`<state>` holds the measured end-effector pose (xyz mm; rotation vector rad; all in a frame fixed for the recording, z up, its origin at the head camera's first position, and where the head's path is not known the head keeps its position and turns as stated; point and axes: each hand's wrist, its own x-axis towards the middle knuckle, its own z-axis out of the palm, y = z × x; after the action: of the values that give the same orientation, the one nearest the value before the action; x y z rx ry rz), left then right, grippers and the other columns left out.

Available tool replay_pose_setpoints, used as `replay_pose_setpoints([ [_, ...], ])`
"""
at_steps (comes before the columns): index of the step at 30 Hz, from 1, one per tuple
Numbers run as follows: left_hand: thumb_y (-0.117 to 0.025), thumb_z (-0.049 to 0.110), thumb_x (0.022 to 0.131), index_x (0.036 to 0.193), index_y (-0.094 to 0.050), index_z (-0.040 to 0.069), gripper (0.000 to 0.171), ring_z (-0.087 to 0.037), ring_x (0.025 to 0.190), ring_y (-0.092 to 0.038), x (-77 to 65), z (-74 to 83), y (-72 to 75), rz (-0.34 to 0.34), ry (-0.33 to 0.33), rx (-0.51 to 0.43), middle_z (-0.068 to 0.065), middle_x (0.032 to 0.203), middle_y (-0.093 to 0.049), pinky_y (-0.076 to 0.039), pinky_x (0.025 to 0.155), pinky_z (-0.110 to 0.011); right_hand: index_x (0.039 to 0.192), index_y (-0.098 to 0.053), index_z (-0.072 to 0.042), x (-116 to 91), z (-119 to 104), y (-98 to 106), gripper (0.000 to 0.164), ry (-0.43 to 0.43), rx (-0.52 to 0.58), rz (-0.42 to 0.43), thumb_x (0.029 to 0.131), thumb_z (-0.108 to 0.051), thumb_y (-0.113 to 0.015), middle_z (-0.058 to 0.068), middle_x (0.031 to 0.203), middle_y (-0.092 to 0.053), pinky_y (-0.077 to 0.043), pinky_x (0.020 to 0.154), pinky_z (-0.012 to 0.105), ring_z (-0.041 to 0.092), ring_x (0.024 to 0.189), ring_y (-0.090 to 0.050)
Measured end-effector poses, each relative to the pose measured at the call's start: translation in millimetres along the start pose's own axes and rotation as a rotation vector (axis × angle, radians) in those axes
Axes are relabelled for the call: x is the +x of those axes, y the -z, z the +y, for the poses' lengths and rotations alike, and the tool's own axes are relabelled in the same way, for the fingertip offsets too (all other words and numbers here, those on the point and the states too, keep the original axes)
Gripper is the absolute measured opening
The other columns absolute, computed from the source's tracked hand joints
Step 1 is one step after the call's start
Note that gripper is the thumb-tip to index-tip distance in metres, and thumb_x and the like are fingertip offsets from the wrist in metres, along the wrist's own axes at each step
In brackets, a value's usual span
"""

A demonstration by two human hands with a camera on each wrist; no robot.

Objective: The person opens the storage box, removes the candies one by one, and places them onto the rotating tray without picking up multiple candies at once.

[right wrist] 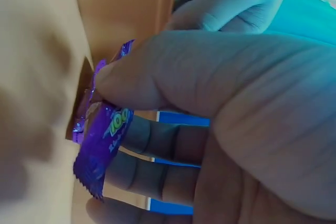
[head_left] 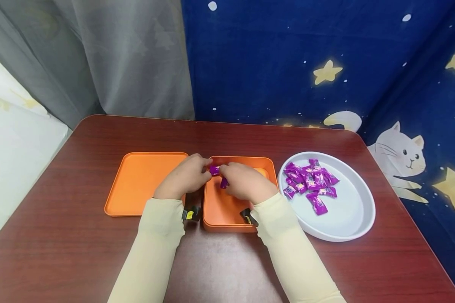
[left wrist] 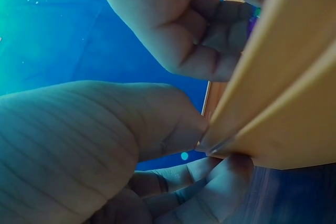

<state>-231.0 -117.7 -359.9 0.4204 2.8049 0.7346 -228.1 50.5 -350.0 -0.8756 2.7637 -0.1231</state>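
My left hand (head_left: 185, 176) is at the left wall of an open orange box (head_left: 227, 206), where its thumb and fingers pinch the rim in the left wrist view. Inside the box, my right hand (head_left: 247, 182) pinches a purple-wrapped candy (right wrist: 105, 140) between thumb and fingers. Another wrapped candy (head_left: 214, 170) lies in the box's far left corner, close to the left fingertips. In the right wrist view, purple wrapper also shows behind the held candy, partly hidden by the thumb.
Right of the box stands a round white tray (head_left: 350, 214) bearing a pile of purple candies (head_left: 311, 179). A flat orange lid (head_left: 144, 181) lies to the left, partly behind the left hand. The brown table (head_left: 79, 244) ends at curtains along the back.
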Motion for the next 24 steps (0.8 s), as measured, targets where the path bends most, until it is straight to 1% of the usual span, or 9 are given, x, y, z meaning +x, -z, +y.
replay_pose_setpoints([
  [4, -0.057, 0.015, 0.089, 0.134, -0.051, 0.004, 0.046, -0.024, 0.076, -0.049, -0.4, 0.8, 0.2, -0.002, 0.001, -0.004, -0.013, 0.096, -0.053, -0.046, 0.059, -0.029, 0.117, -0.058, -0.009, -4.4, 0.8, 4.3, 0.039, -0.013, 0.003, 0.002, 0.083, -0.023, -0.068, 0.005, 0.101, -0.061, -0.050, 0.087, 0.035, 0.019, 0.091, -0.054],
  [10, -0.057, 0.014, 0.089, 0.133, -0.052, 0.004, 0.046, -0.024, 0.072, -0.049, -0.6, 0.8, -0.1, 0.004, -0.006, -0.013, -0.014, 0.096, -0.053, -0.047, 0.057, -0.029, 0.112, -0.060, -0.012, -12.8, 3.8, 9.4, 0.032, -0.036, 0.054, 0.043, 0.083, -0.024, -0.068, 0.001, 0.090, -0.059, -0.050, 0.074, 0.030, 0.017, 0.081, -0.052],
  [12, -0.057, 0.015, 0.089, 0.133, -0.052, 0.004, 0.046, -0.024, 0.074, -0.050, -0.7, 0.6, -0.4, 0.003, -0.003, -0.012, -0.014, 0.098, -0.054, -0.049, 0.060, -0.031, 0.110, -0.061, -0.012, -15.6, 5.6, 11.2, 0.031, -0.037, 0.077, 0.058, 0.083, -0.023, -0.069, 0.000, 0.087, -0.057, -0.050, 0.070, 0.029, 0.016, 0.078, -0.052],
  [14, -0.057, 0.016, 0.089, 0.134, -0.051, 0.004, 0.046, -0.024, 0.078, -0.050, -1.0, 0.7, -0.6, 0.001, 0.005, -0.008, -0.013, 0.101, -0.054, -0.051, 0.067, -0.032, 0.110, -0.061, -0.013, -18.7, 7.4, 13.4, 0.031, -0.049, 0.100, 0.068, 0.081, -0.022, -0.071, -0.001, 0.086, -0.057, -0.050, 0.068, 0.028, 0.015, 0.077, -0.052],
  [16, -0.057, 0.016, 0.089, 0.134, -0.051, 0.005, 0.047, -0.024, 0.081, -0.050, -1.1, 1.0, -0.8, 0.000, 0.014, -0.008, -0.013, 0.104, -0.054, -0.052, 0.074, -0.034, 0.110, -0.062, -0.014, -21.8, 9.8, 15.4, 0.033, -0.061, 0.121, 0.074, 0.080, -0.020, -0.072, -0.001, 0.087, -0.058, -0.050, 0.067, 0.028, 0.014, 0.077, -0.052],
  [18, -0.057, 0.017, 0.089, 0.134, -0.050, 0.004, 0.047, -0.025, 0.082, -0.050, -1.2, 1.2, -0.8, 0.000, 0.014, -0.008, -0.013, 0.106, -0.055, -0.052, 0.078, -0.035, 0.112, -0.062, -0.015, -24.7, 12.8, 17.3, 0.037, -0.077, 0.135, 0.078, 0.078, -0.019, -0.074, -0.001, 0.090, -0.059, -0.052, 0.069, 0.030, 0.014, 0.079, -0.053],
  [21, -0.057, 0.016, 0.089, 0.135, -0.050, 0.004, 0.048, -0.025, 0.082, -0.050, -1.6, 1.6, -0.4, -0.001, 0.015, -0.013, -0.013, 0.107, -0.055, -0.053, 0.078, -0.036, 0.116, -0.060, -0.013, -28.4, 18.1, 20.3, 0.041, -0.084, 0.134, 0.081, 0.077, -0.017, -0.073, 0.001, 0.097, -0.060, -0.054, 0.076, 0.034, 0.016, 0.084, -0.055],
  [24, -0.058, 0.017, 0.089, 0.134, -0.050, 0.004, 0.048, -0.024, 0.082, -0.050, -2.2, 1.9, -0.1, 0.004, 0.016, -0.010, -0.013, 0.108, -0.055, -0.052, 0.078, -0.035, 0.112, -0.059, -0.011, -30.8, 25.0, 22.7, 0.038, -0.081, 0.118, 0.094, 0.077, -0.016, -0.072, 0.004, 0.095, -0.060, -0.054, 0.076, 0.035, 0.018, 0.082, -0.054],
])
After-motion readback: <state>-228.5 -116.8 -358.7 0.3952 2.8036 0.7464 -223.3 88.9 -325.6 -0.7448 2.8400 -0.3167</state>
